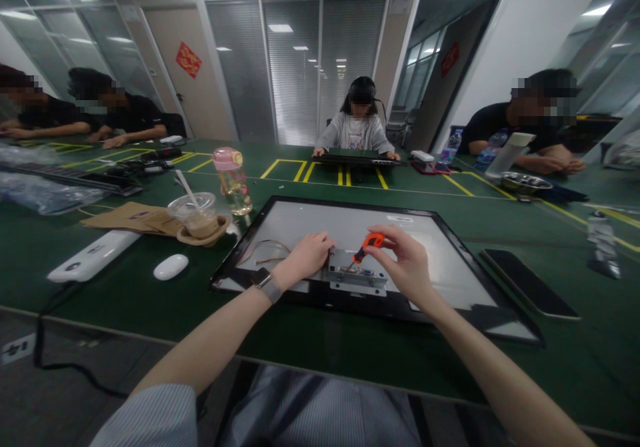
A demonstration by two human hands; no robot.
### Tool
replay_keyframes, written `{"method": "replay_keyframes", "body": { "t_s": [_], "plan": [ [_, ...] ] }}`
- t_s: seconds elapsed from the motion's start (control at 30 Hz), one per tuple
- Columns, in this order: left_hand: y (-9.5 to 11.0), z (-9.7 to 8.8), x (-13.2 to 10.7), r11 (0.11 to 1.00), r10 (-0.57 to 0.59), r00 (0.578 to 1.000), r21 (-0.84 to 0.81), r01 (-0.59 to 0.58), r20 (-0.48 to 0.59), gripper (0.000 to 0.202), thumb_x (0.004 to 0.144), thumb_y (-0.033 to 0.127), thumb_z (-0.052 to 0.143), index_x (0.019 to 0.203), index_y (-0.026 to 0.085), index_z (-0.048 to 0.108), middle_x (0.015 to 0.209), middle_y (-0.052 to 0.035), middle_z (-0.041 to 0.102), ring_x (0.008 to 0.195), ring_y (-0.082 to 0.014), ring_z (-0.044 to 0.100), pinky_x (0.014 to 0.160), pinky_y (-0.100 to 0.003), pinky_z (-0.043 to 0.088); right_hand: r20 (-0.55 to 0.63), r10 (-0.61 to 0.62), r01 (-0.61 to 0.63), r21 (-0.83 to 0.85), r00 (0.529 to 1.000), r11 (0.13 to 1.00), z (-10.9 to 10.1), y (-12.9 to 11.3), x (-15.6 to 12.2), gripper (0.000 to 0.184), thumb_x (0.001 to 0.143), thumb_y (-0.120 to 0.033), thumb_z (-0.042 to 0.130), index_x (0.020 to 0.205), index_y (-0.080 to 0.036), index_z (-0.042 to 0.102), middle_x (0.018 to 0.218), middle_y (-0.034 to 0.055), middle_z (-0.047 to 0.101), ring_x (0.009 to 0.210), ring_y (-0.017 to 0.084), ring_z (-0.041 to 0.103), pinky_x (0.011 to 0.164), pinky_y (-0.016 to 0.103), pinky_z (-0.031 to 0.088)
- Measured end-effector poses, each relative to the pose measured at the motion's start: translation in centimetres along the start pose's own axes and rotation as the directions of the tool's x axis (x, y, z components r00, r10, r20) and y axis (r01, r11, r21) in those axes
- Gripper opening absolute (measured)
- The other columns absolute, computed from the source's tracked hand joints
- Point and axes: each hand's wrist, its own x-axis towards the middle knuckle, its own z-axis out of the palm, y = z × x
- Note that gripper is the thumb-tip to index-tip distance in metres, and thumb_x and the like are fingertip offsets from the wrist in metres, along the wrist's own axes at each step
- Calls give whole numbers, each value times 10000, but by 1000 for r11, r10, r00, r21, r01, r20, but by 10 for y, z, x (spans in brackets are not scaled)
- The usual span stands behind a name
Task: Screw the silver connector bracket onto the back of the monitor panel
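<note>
A large flat display panel [295,223] with a black frame lies face down on the green table in front of me. On its near edge sits a metal bracket [357,287] with a row of connector ports. My right hand [407,263] grips an orange and black screwdriver [369,245] by its handle, and the thin shaft slants down to the ports. My left hand [310,253], with a watch on its wrist, is at the bracket's left end, its fingers curled and their tips partly hidden. Loose thin wires [265,250] lie on the panel left of that hand.
Left of the panel are a pink-lidded bottle [233,180], an iced drink cup [195,217], a white mouse [171,267] and a white power strip [95,257]. A black phone [527,283] lies to the right. Across the table, a person [356,123] handles another panel; others sit at both sides.
</note>
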Motion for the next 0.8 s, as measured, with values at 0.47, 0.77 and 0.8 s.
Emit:
{"method": "replay_keyframes", "body": {
  "t_s": [0.47,0.77,0.8],
  "plan": [
    [-2,3,2,1000,-8,1000,22,7,16,309,988,122,427,1186,186,656,1104,-93,610,999,-223,615,903,-348,488,149,169,-216,407,974,887,-1,2,5,113,827,-343,801,908,-271,771,994,44,723,950,225,717,841,401,608],
    [-1,3,2,1000,-18,1000,1,18,8,322,1006,142,404,1209,183,650,1108,-95,616,1005,-233,619,907,-368,489,211,238,-310,441,948,843,-6,9,6,233,958,-447,647,1122,-310,738,1049,56,766,1031,233,706,951,446,554],
    [-1,3,2,1000,-18,1000,-2,18,9,322,1005,141,405,1213,183,647,1112,-95,616,1010,-232,617,911,-367,489,209,217,-289,425,953,858,-6,9,6,213,972,-433,630,1107,-312,741,1071,55,760,1060,231,697,964,442,548]
  ]
}}
